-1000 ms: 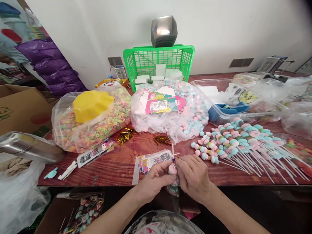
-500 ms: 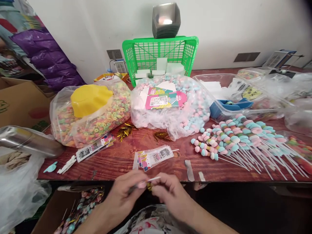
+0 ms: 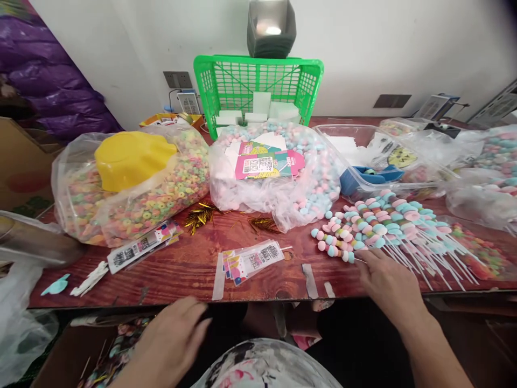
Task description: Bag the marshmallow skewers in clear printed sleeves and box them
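My right hand (image 3: 388,283) reaches over the table's front edge, its fingers stretched out and touching the white sticks of the nearest marshmallow skewers (image 3: 383,223), a pile of pink, blue and white candy on sticks. My left hand (image 3: 173,337) hangs below the table edge with its fingers extended and nothing visible in it, a little blurred, above a cardboard box of wrapped candy (image 3: 117,353). A small stack of clear printed bags (image 3: 250,261) lies on the red wooden table (image 3: 181,275) between the hands. Gold twist ties (image 3: 200,215) lie just beyond them.
A bag of pink and blue marshmallows (image 3: 307,188) sits at centre, and a bag of coloured cereal rings (image 3: 161,199) with a yellow scoop (image 3: 129,156) at left. Behind are a green basket (image 3: 258,81) and a clear tub (image 3: 363,145) holding a blue scoop (image 3: 363,178). More candy bags fill the right.
Both hands were together on a small wrapped candy stick at the table edge. Now they are apart: the left has dropped low left, the right has reached to the skewer pile.
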